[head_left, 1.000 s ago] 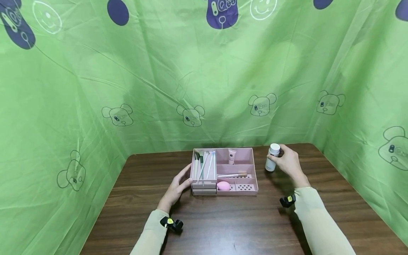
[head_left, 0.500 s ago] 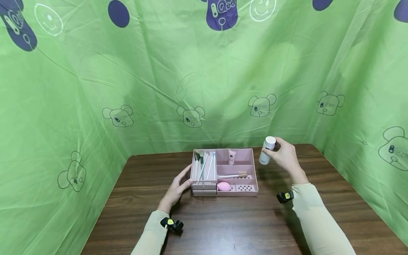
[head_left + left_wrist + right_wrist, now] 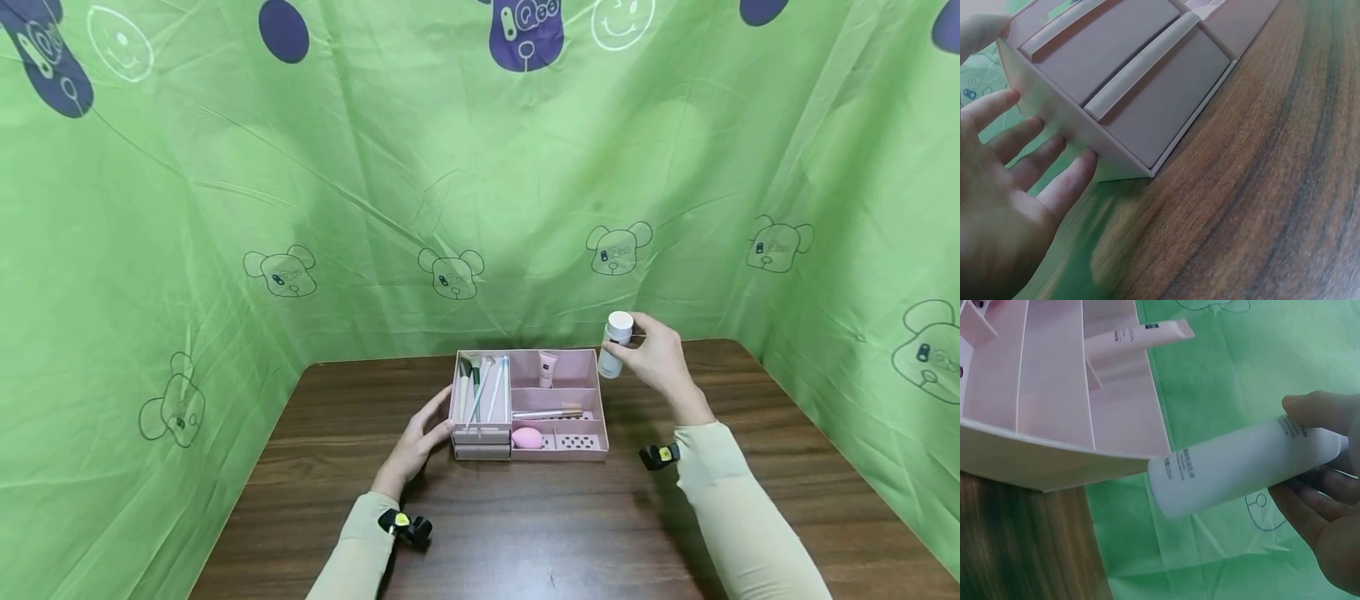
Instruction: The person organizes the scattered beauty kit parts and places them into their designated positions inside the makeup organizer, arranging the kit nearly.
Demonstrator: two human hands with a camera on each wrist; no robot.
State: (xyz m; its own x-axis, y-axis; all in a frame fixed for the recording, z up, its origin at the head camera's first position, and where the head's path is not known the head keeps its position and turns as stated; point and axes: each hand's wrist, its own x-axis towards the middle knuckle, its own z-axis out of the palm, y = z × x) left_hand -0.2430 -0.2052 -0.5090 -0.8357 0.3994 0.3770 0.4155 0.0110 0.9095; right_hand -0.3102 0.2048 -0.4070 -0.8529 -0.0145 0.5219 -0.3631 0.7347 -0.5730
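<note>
A white capped bottle (image 3: 612, 360) is pinched between the thumb and fingers of my right hand (image 3: 660, 358), off the table beside the back right corner of a pink makeup organizer (image 3: 481, 452). In the right wrist view the bottle (image 3: 1235, 462) tilts, its base toward the organizer's wall. My left hand (image 3: 412, 446) rests its fairly straight fingertips against the organizer's left side, the thumb near the front corner. Makeup brushes (image 3: 476, 392) lie in the left section. A small pink tube (image 3: 547, 369) leans in the back compartment, and a pink makeup sponge (image 3: 527, 438) sits at the front.
Slim brush-like sticks (image 3: 547, 413) lie in the organizer's middle compartment. Two drawers with handles (image 3: 1147, 69) face the front left. The brown wooden table (image 3: 525, 533) ends at a green cloth (image 3: 525, 208) hung at the back and sides.
My right hand has lifted the bottle and carried it left toward the organizer's back right corner. My left hand and the organizer have stayed in place.
</note>
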